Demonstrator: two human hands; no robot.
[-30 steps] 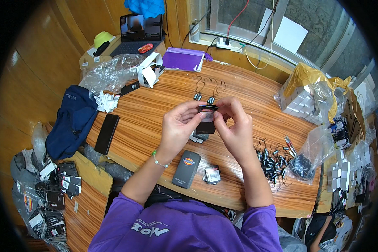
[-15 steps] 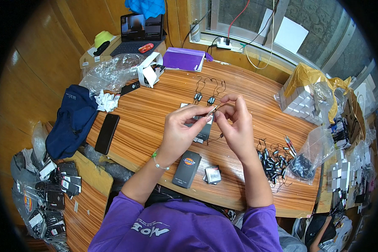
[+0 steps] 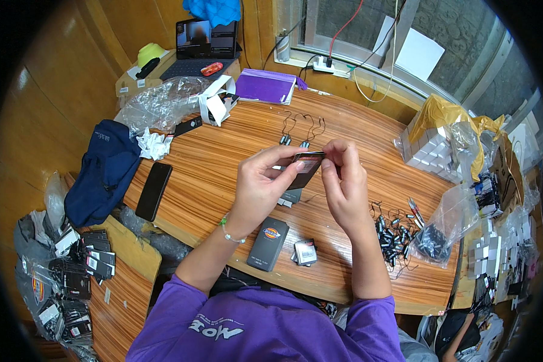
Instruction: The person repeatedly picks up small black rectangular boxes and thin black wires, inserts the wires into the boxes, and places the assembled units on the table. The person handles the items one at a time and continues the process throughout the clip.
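Above the table, my left hand (image 3: 256, 187) pinches a dark hang tag (image 3: 306, 176) with a pale label on it, thumb on its face. My right hand (image 3: 346, 184) is at the tag's upper right corner, its fingers closed; whether a cord is between them is too small to see. Beneath the hands lies a grey card (image 3: 291, 196), partly hidden. Just beyond are black cord loops with small black pieces (image 3: 285, 139). Nearer me lie a grey tag stack (image 3: 268, 243) and a small pile of square labels (image 3: 305, 252).
Right of my right arm are a heap of black corded pieces (image 3: 393, 240), a red-handled tool (image 3: 415, 212) and a clear bag (image 3: 446, 220). White boxes (image 3: 431, 148) stand at the far right. A phone (image 3: 154, 191), navy bag (image 3: 102, 172), purple folder (image 3: 265, 87) and laptop (image 3: 204, 51) are leftward.
The tag, seen nearly edge-on before, is now turned so its labelled face shows. My right hand has shifted slightly right, with its fingers drawn in more closely.
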